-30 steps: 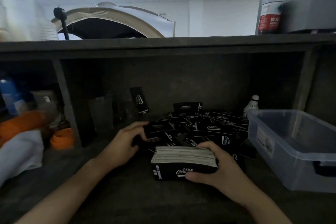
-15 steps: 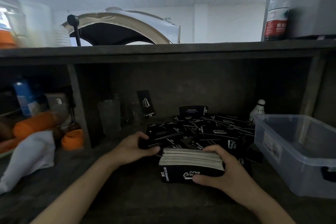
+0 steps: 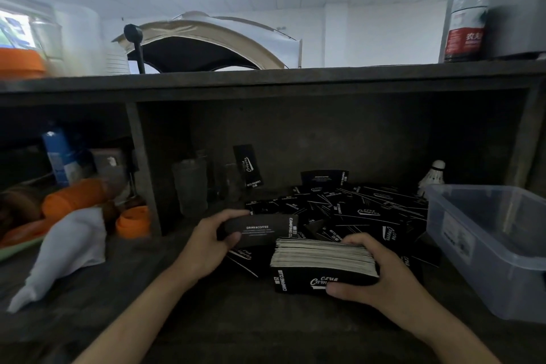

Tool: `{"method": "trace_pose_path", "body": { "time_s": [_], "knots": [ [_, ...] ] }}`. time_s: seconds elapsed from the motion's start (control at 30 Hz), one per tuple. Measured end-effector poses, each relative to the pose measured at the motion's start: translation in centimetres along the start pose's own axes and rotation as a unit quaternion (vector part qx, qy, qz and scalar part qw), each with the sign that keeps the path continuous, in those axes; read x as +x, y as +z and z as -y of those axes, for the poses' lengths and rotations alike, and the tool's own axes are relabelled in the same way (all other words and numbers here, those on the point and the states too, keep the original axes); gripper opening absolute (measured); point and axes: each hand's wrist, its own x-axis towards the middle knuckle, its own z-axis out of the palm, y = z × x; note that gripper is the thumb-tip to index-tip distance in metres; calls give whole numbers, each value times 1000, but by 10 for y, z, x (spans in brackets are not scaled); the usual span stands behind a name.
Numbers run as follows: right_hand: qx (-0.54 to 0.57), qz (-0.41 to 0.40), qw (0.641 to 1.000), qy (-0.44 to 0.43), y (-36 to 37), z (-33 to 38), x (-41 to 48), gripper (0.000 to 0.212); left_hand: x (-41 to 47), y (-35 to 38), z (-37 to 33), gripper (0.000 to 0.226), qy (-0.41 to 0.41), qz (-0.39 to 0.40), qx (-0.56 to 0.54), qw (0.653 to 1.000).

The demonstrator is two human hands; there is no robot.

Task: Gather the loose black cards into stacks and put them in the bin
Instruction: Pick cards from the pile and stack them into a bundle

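Right hand (image 3: 381, 272) grip clamped around a thick stack of black printed cards with pale edges (image 3: 322, 263), thumb on the near face, fingers over the far side; stack sits on the dark grey worktop (image 3: 206, 319). Left hand (image 3: 206, 242) grip pinches a small black card bundle reading "DRINK&COFFEE" (image 3: 260, 229), held just left of and behind the stack. Loose black cards in a scattered heap (image 3: 354, 207) lie behind both hands. Clear plastic rectangular bin (image 3: 487, 248) at right of the heap; can't make out any cards in it.
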Motion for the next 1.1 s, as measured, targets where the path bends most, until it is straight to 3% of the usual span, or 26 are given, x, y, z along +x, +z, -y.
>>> {"method": "trace_pose_path", "body": {
  "time_s": [0.1,0.27,0.37,0.43,0.57,0.7,0.87,0.97,1.1],
  "knots": [
    [2,-1,1000,-3,1,-3,1,65,-7,10,-14,41,29,1,-73,997],
    [29,-8,1000,7,-2,-1,1,74,-11,29,-45,35,100,72,-70,990],
    [45,-5,999,19,-4,2,-2,85,-12,32,-50,33,93,91,-115,985],
    [41,5,999,16,-5,4,-3,75,-14,32,-47,37,96,37,-135,986],
    [62,16,998,23,-6,5,-3,65,-8,29,-29,60,137,-157,-24,978],
    [81,32,996,31,-8,6,-3,65,3,29,-30,74,97,-227,-63,967],
    [110,49,992,40,-11,5,-3,61,13,55,-50,70,114,-189,-179,959],
    [124,55,990,45,-12,6,-2,60,12,69,-64,76,68,-126,-300,943],
    [147,56,987,46,-13,5,-1,63,9,77,-73,79,13,-44,-477,878]
  ]
}}
